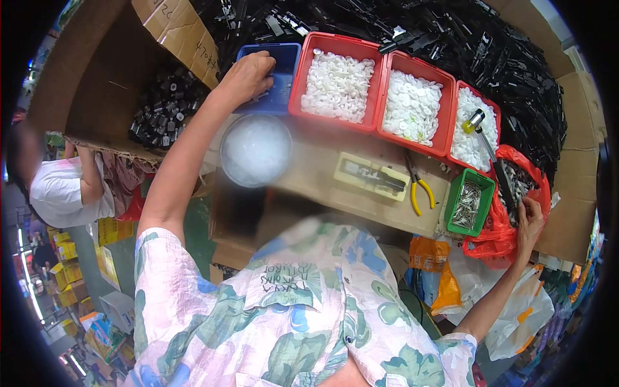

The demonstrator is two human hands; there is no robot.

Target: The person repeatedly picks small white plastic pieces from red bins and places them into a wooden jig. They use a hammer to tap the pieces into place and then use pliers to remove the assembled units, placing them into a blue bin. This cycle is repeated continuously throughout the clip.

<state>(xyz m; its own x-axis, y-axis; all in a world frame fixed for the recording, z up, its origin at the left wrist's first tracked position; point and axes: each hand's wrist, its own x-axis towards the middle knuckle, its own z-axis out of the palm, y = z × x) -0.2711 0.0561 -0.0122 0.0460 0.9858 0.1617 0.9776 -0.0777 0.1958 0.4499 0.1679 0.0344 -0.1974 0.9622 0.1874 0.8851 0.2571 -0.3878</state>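
Note:
My left hand (251, 74) reaches into a blue bin (282, 97) at the far left of the bench, its fingers curled down; what they pinch is hidden. A few small pieces lie on the bin floor. On the right, my right hand (530, 222) is at the edge of a red plastic bag (493, 238) of small metal parts (516, 180), fingertips bent together among them. Beside it a mallet (475, 122) with a yellow and metal head rests over white parts, its dark handle slanting into the bag. A cream fixture block (371, 175) holding a dark and silver piece sits mid-bench.
Three red bins (374, 122) of small white plastic parts line the back. Yellow-handled pliers (419, 187), a green basket (469, 200) of metal pins and a round tub (256, 151) stand nearer. Black parts (529, 97) heap behind; a carton (97, 84) of dark cylinders stands left. Another person (64, 187) is beyond.

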